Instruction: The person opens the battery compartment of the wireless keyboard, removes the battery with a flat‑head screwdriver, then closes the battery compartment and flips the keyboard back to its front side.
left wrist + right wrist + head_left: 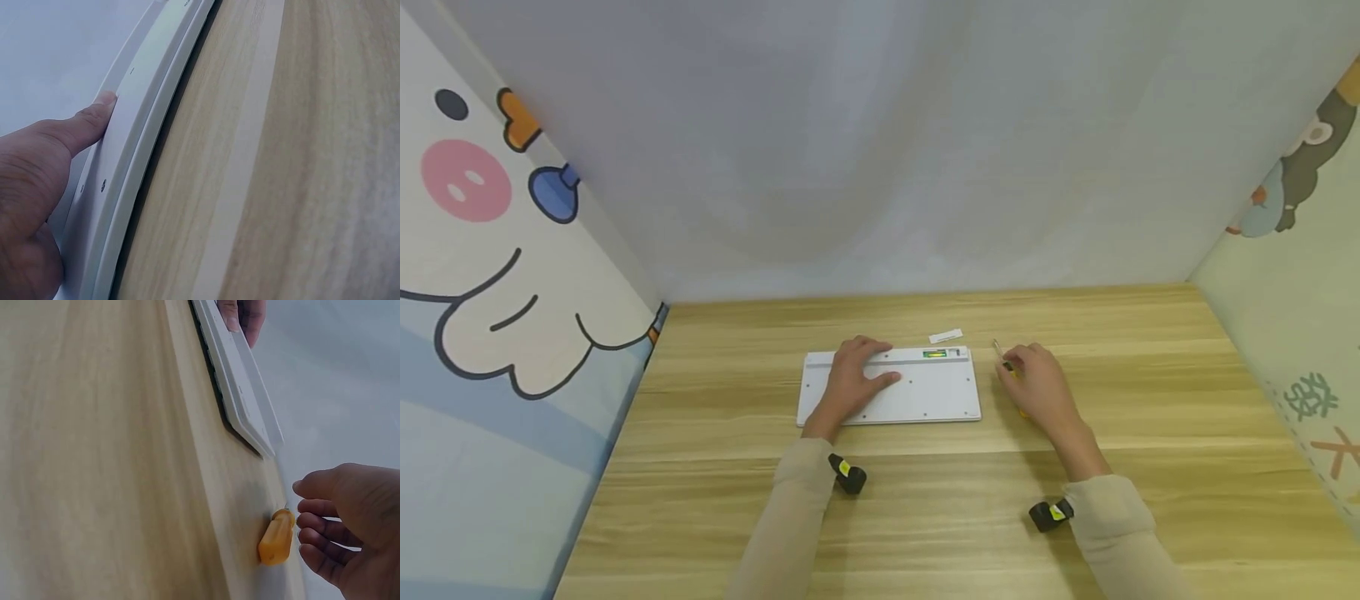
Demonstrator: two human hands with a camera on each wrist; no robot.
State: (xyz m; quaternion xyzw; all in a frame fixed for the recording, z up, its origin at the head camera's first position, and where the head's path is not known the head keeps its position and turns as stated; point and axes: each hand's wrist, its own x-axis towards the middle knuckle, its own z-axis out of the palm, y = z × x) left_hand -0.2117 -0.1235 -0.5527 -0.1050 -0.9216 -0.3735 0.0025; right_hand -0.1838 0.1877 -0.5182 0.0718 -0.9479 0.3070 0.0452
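A white keyboard lies face down, with its screw-dotted back upward. In its raised far ridge, an uncovered battery compartment shows a green and yellow battery. My left hand grips the keyboard's left half, thumb on the back and fingers over the far edge; the left wrist view shows the thumb on the white panel. To the right, my right hand hovers by a screwdriver with an orange handle. Its fingers are loosely bent and apart from the handle in the right wrist view.
A small white strip, resembling a battery cover, lies behind the keyboard's right end. Black wrist cameras stick out from both cuffs. A grey wall rises behind the wooden table, and printed panels flank it.
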